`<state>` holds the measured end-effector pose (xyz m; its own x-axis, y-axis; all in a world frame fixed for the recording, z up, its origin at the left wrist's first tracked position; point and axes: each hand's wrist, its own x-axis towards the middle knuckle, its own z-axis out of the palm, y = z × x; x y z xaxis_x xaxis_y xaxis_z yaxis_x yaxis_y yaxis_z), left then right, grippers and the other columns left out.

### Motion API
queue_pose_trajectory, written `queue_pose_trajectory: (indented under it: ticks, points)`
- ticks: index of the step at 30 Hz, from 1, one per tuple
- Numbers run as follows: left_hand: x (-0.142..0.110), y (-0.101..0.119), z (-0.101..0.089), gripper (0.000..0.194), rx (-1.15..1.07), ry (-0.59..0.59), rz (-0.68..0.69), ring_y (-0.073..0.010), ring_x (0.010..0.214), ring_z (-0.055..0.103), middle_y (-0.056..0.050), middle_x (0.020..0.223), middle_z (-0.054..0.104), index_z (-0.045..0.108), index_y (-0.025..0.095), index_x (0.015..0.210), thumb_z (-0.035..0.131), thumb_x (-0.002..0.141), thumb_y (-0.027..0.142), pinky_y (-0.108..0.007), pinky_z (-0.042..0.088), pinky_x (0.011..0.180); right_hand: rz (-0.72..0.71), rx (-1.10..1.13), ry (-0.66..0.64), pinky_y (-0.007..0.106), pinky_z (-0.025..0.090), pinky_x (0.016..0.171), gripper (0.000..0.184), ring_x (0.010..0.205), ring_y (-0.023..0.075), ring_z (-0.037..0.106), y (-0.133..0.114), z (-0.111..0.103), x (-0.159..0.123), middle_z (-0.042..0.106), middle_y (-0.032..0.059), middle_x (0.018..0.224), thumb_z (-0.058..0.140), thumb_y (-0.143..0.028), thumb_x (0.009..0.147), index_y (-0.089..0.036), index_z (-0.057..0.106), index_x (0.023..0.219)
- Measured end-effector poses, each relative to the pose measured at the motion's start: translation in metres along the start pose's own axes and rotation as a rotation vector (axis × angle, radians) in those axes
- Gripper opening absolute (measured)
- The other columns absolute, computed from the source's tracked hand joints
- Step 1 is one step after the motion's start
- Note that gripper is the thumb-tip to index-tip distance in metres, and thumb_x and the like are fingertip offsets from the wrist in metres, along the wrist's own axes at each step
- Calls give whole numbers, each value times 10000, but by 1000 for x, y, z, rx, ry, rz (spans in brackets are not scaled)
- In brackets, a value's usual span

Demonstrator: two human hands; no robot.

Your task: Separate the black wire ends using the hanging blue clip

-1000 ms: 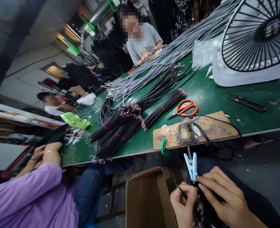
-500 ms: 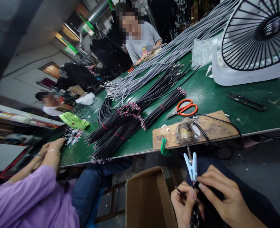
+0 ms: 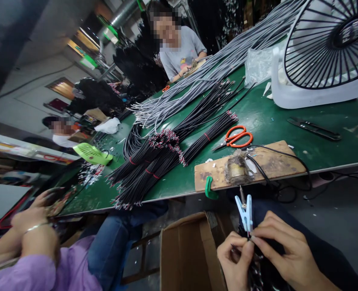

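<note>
A light blue clothespin point(image 3: 244, 214) hangs below the table edge, in line with a thin metal rod point(image 3: 242, 194) that comes out of a small motor point(image 3: 237, 169). Just under its jaws, my left hand point(image 3: 235, 258) pinches a black cable between thumb and forefinger. My right hand point(image 3: 284, 248) is closed too, its thumb and fingertips meeting at the cable's end close to the jaws. A bit of reddish wire shows there. More dark cables point(image 3: 255, 270) hang between my hands, partly hidden by the fingers.
The motor sits on a wooden board point(image 3: 276, 161) with a green clamp point(image 3: 209, 188). Orange-handled scissors point(image 3: 238, 137), black snips point(image 3: 314, 128), bundled black cables point(image 3: 154, 161), grey cables point(image 3: 179, 97) and a fan point(image 3: 327, 52) occupy the table. A cardboard box point(image 3: 185, 250) stands below. Co-workers sit around.
My right fingertips have come down slightly onto the cable end, meeting my left fingers. The neighbour in purple has drawn their hands back from the table towards their body.
</note>
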<state>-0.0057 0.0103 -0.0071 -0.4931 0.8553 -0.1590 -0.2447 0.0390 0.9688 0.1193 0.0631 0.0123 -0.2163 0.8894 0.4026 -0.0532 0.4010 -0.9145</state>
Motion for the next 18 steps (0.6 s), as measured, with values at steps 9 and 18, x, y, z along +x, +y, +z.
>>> queue_pose_trajectory:
  ticks: [9,18]
  points:
    - [-6,4,1,297,-241,-111,-159,-22,244,438,44,557,531,680,156,605,832,671,402,-127,254,274,263,116,-205,325,466,772,156,792,203,619,-4,-7,15,687,45,790,563,-204,934,-207,693,848]
    - [6,17,0,264,73,-228,34,-89,432,475,-3,513,563,765,185,583,828,656,431,-199,329,410,686,746,-436,307,473,734,275,770,188,594,10,-10,19,598,28,768,658,-418,864,-145,659,830]
